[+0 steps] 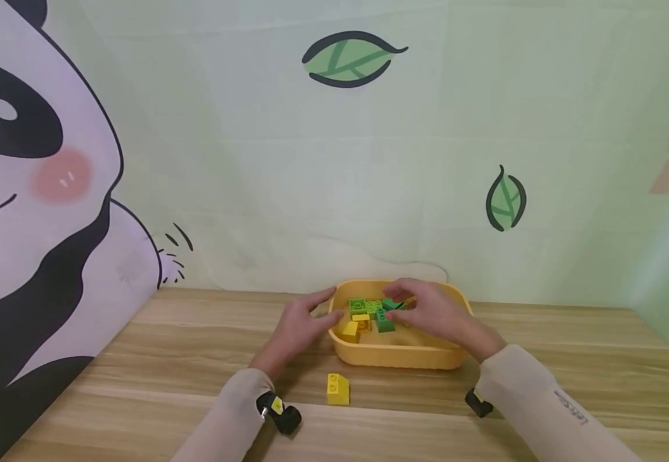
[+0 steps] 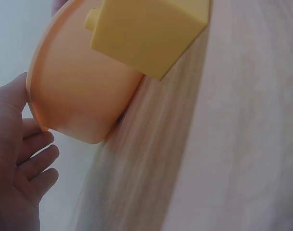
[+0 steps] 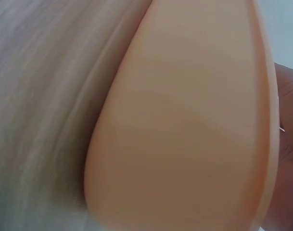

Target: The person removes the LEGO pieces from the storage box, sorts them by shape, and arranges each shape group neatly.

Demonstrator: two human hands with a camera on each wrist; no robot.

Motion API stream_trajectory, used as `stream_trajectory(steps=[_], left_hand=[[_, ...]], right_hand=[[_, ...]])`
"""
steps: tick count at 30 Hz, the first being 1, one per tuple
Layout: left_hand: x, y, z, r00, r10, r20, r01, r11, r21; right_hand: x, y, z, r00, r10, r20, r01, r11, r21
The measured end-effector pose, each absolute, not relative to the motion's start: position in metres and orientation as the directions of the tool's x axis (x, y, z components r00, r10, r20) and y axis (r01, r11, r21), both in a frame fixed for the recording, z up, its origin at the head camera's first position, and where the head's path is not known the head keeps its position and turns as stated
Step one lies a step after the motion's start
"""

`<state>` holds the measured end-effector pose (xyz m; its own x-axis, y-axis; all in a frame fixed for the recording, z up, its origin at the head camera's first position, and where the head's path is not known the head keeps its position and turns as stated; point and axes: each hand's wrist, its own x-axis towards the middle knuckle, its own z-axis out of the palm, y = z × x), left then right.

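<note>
A yellow plastic basket [image 1: 403, 357] stands on the wooden table, with several toy building bricks inside. At its left end my left hand [image 1: 298, 326] holds the rim, also seen beside the basket wall [image 2: 83, 86] in the left wrist view. My right hand [image 1: 435, 313] reaches over the rim into the basket. Its thumb and fingers are around a dark green brick [image 1: 393, 304]; whether they pinch it is unclear. Another green brick [image 1: 385, 322] lies just below the thumb. In the right wrist view the basket wall [image 3: 184, 120] hides most of that hand.
A yellow sloped brick [image 1: 338, 389] stands on the table [image 1: 155, 359] in front of the basket. Inside the basket are light green bricks [image 1: 357, 305] and yellow bricks [image 1: 350, 331]. Behind the table hangs a printed cloth [image 1: 253, 160] with a panda and leaves.
</note>
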<state>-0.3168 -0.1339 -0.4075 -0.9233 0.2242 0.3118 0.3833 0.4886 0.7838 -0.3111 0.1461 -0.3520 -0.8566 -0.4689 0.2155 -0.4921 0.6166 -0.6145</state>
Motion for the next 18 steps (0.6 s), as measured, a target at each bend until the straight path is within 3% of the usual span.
stream_trajectory(steps=[18], left_hand=[[-0.3165,-0.1339,-0.4079,-0.925,0.221,0.310,0.380,0.484,0.788]], right_hand=[[-0.3175,0.1474,-0.3593,-0.855,-0.488,0.177,-0.486,0.631,-0.605]])
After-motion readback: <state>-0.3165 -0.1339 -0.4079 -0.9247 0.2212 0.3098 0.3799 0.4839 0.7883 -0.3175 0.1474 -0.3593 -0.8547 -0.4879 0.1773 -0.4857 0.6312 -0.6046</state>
